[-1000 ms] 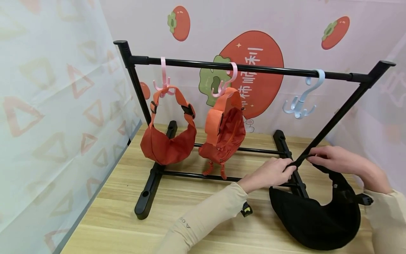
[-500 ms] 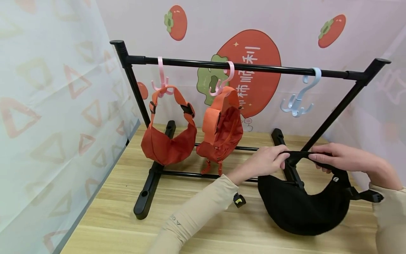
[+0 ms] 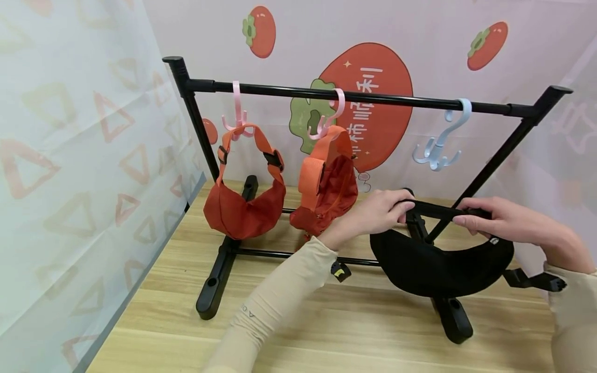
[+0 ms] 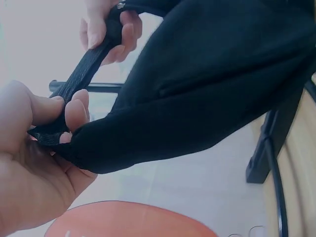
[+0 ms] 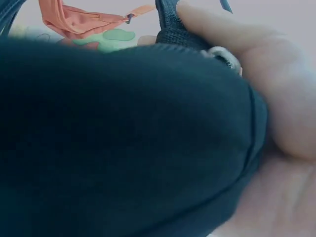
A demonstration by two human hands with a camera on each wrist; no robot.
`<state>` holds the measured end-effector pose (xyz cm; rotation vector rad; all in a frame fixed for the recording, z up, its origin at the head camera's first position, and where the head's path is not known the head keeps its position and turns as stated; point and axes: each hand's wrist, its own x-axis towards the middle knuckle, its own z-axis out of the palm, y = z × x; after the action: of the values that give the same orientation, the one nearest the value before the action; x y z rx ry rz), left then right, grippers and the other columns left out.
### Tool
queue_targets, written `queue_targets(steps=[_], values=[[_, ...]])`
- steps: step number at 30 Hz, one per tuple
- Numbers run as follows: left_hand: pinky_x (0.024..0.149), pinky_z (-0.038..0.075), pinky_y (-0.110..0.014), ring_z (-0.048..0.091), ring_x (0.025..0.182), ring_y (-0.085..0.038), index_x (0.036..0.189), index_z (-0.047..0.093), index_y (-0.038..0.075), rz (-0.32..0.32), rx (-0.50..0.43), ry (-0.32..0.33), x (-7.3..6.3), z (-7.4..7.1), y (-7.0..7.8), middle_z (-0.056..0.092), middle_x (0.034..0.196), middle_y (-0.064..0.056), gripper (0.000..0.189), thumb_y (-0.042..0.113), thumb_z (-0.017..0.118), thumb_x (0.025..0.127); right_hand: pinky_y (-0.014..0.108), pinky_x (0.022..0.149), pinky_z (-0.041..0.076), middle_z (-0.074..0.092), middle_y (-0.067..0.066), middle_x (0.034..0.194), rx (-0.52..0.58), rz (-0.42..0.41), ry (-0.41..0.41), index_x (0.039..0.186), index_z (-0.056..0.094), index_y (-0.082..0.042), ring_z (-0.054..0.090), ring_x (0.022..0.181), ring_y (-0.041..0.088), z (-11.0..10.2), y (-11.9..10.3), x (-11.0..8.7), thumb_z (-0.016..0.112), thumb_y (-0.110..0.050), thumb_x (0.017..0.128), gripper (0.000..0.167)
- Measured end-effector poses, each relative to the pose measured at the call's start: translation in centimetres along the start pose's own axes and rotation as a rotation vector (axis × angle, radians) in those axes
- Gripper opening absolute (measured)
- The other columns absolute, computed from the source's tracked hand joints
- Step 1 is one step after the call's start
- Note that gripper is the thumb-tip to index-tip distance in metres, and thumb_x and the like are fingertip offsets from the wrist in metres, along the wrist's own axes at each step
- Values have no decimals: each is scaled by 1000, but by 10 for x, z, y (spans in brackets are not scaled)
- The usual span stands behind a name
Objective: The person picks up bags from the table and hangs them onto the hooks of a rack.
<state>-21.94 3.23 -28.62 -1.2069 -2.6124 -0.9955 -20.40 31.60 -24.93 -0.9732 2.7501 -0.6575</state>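
A black waist bag (image 3: pixel 443 267) hangs between both hands, its strap (image 3: pixel 436 210) pulled nearly straight above it. My left hand (image 3: pixel 380 211) pinches the strap's left end between thumb and fingers. On the other side, my right hand (image 3: pixel 501 220) grips the strap near the bag's right end. In the left wrist view the strap (image 4: pixel 81 74) runs from one hand to the other. The bag's body (image 5: pixel 123 138) fills most of the right wrist view and hides part of that hand. Above the bag, a light blue hook (image 3: pixel 438 147) hangs on the rack's top bar.
The black rack (image 3: pixel 289 93) stands on a wooden table (image 3: pixel 163 321). Two red bags, one on the left (image 3: pixel 244 210) and one in the middle (image 3: pixel 326 191), hang from pink hooks. The rack's right foot (image 3: pixel 454 321) extends below the black bag.
Both hands have risen, lifting the black bag up and away from the table's front, and the left hand has shifted left. The strap is now stretched between them. The red bags stay hanging.
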Motion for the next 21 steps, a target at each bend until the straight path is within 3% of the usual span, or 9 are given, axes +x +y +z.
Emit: queue_targets(steps=[8, 17, 21], values=[[72, 41, -13, 56, 72, -4, 114, 65, 14, 26, 22, 49, 7, -22, 2, 64, 81, 5, 22, 24, 48, 104, 24, 51, 36, 44, -12, 65, -68, -5, 52, 92, 53, -20, 47, 55, 7, -10, -13, 0, 58, -17, 99, 9], [67, 42, -16, 59, 77, -6, 117, 64, 14, 14, 22, 129, 17, -45, 9, 68, 88, 2, 22, 23, 49, 103, 23, 55, 38, 46, -10, 68, -194, 19, 140, 101, 54, -15, 47, 58, 4, -24, -21, 1, 59, -13, 98, 6], [72, 45, -15, 64, 85, -7, 120, 63, 12, 2, 45, 153, 25, -52, 11, 71, 96, 0, 25, 22, 48, 104, 23, 55, 39, 48, -8, 68, -215, 38, 172, 100, 55, -14, 48, 59, 6, -30, -26, 3, 59, -14, 98, 5]])
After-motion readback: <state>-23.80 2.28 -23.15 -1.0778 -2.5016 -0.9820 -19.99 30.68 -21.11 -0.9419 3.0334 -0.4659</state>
